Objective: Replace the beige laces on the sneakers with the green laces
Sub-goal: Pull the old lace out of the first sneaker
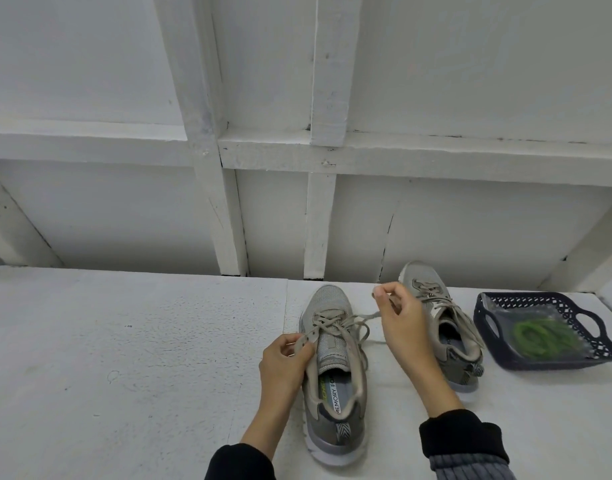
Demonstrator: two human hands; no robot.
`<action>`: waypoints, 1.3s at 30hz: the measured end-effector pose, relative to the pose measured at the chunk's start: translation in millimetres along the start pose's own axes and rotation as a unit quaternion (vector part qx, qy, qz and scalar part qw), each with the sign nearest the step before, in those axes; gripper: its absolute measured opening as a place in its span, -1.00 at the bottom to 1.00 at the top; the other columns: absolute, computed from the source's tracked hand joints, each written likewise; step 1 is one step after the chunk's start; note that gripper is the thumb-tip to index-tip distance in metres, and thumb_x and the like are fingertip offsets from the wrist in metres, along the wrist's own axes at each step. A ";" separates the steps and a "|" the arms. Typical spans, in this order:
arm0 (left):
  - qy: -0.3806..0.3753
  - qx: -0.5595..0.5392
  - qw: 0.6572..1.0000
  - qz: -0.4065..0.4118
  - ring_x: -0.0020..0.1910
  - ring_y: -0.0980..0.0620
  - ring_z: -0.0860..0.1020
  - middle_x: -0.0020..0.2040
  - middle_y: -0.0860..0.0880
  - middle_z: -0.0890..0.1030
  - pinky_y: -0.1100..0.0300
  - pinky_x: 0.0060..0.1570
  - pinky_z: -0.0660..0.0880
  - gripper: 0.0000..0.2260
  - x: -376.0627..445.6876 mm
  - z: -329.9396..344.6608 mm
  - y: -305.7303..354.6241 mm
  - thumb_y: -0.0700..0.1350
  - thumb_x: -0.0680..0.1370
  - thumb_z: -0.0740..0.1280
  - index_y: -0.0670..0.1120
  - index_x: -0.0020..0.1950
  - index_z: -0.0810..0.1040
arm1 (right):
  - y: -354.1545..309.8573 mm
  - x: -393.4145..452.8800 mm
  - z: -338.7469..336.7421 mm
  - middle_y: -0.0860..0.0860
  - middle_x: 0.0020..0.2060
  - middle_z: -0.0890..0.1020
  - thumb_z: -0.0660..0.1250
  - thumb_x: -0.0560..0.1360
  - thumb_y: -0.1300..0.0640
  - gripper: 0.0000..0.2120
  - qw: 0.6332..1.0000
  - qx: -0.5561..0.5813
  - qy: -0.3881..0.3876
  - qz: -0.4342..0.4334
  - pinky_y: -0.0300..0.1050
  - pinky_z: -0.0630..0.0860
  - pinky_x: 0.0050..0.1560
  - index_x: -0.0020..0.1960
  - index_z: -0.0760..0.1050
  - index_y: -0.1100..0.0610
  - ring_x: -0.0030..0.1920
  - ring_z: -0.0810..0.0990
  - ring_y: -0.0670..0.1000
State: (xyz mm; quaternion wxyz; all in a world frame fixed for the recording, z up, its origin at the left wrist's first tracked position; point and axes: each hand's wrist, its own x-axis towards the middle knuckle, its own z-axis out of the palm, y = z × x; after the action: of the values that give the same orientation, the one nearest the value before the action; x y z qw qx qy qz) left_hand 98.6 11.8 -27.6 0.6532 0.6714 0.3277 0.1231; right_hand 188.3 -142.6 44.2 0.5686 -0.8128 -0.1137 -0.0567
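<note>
Near sneaker [332, 368] on white table [124, 341], beige laces [335, 323] still in. Left hand [283, 362] pinches one lace end, right hand [398, 317] pinches the other (pulled up). Second sneaker [446, 327] behind; green laces [543, 336] in dark basket [498, 358].

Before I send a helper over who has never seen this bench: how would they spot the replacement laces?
On the white bench, look right of both grey sneakers to the dark blue perforated plastic basket. Inside lies a clear bag holding the coiled green laces, the only bright green thing there; the sneakers' laces are beige.
</note>
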 end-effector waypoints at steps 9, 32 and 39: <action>0.003 0.004 1.000 -0.003 -0.04 0.03 0.65 -0.10 0.01 0.70 -0.06 0.08 0.59 -0.86 -1.3 0.4 0.7 -0.06 0.44 0.50 0.00 -0.03 0.65 | 47.9 -6.1 -4.3 -0.07 0.16 0.53 0.19 0.61 0.05 -0.79 0.934 -0.343 -0.101 -0.009 0.02 0.27 0.21 0.14 0.57 0.02 0.24 0.41 0.05; -0.080 0.442 0.819 0.358 0.28 0.08 0.33 0.20 0.18 0.52 0.19 0.28 0.19 -0.79 5.0 24.3 35.0 -0.01 0.62 0.22 0.10 0.24 0.49 | 26.8 -59.0 39.3 -0.09 -0.53 0.38 0.28 0.57 0.19 -0.63 0.992 0.027 0.076 0.095 -0.36 0.29 -0.43 -0.39 0.36 0.01 -0.48 0.37 -0.17; -0.048 0.109 0.965 0.234 0.02 0.11 0.52 -0.07 0.12 0.59 0.23 0.01 0.43 -0.89 2.2 21.2 30.1 -0.06 0.62 0.28 0.04 -0.07 0.58 | 30.7 -59.5 41.0 -0.10 -0.51 0.38 0.28 0.58 0.19 -0.63 0.991 0.027 0.089 0.093 -0.36 0.29 -0.43 -0.39 0.35 0.01 -0.47 0.38 -0.19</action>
State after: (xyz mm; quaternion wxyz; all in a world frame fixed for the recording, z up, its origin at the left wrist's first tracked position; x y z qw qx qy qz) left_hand 121.2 -1.8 -1.8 0.5443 0.8013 0.1414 0.2039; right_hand 136.8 -121.4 -11.1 0.6007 -0.7960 0.0123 -0.0728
